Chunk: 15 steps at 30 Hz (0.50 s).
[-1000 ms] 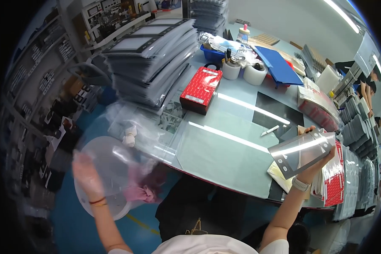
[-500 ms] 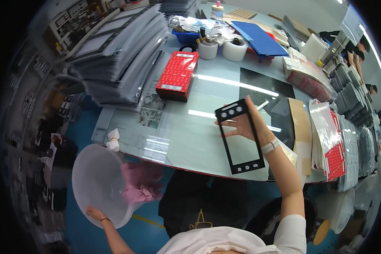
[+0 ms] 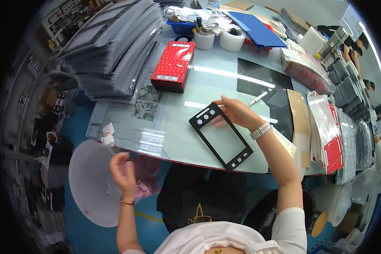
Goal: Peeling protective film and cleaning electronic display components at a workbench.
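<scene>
A clear rectangular panel (image 3: 227,140) with a black border and three round windows at one end is in my right hand (image 3: 241,113). Thumb and fingers grip its far end, and some fingers show through the clear part. It hangs tilted over the table's near side, its lower end close to the front edge. My left hand (image 3: 123,175) is raised beside the table edge, over the right side of a large white bin (image 3: 82,182). Its fingers are apart and nothing shows in them. Pink cloth (image 3: 147,188) lies just behind that hand.
A tall stack of framed panels (image 3: 110,59) stands at the table's left, next to a red box (image 3: 173,65). Tape rolls (image 3: 232,40) and a blue folder (image 3: 258,29) are at the back. Brown board (image 3: 299,122) and wrapped packs (image 3: 321,127) line the right.
My left hand has come up out of the bin toward the table edge. My right hand has moved left and turned the panel, which now slants more.
</scene>
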Motion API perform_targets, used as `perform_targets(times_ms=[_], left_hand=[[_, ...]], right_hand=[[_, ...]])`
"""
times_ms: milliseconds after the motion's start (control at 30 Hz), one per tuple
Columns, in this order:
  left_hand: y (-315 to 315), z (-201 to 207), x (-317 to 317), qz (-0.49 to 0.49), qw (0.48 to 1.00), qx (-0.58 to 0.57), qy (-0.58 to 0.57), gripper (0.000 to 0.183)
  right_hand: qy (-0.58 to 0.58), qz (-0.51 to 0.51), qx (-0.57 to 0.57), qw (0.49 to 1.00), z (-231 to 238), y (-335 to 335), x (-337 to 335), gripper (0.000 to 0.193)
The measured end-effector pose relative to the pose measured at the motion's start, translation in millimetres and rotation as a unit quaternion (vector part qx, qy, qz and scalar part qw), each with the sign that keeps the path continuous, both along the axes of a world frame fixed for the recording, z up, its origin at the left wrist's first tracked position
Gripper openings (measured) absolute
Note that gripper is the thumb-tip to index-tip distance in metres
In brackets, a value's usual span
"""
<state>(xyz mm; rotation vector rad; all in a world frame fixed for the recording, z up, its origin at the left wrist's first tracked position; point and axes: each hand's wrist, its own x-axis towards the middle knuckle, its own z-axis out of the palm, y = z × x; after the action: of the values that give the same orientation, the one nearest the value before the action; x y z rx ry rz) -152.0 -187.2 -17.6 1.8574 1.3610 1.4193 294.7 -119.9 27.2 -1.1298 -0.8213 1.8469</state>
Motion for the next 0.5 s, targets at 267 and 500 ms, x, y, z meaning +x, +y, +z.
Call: perform_targets(times_ms=[267, 500], left_hand=[[35.6, 34.1, 144.5, -0.280, 0.946, -0.073, 0.146, 0.088], [29.3, 23.5, 167.5, -0.295, 0.935, -0.040, 0.194, 0.119]], right_hand=[[-0.119, 0.005, 0.002, 0.993, 20.4, -4.4, 0.7, 0.038], [-0.301, 0.140, 0.034, 0.943, 32.4, 17.2, -25.2, 0.034]])
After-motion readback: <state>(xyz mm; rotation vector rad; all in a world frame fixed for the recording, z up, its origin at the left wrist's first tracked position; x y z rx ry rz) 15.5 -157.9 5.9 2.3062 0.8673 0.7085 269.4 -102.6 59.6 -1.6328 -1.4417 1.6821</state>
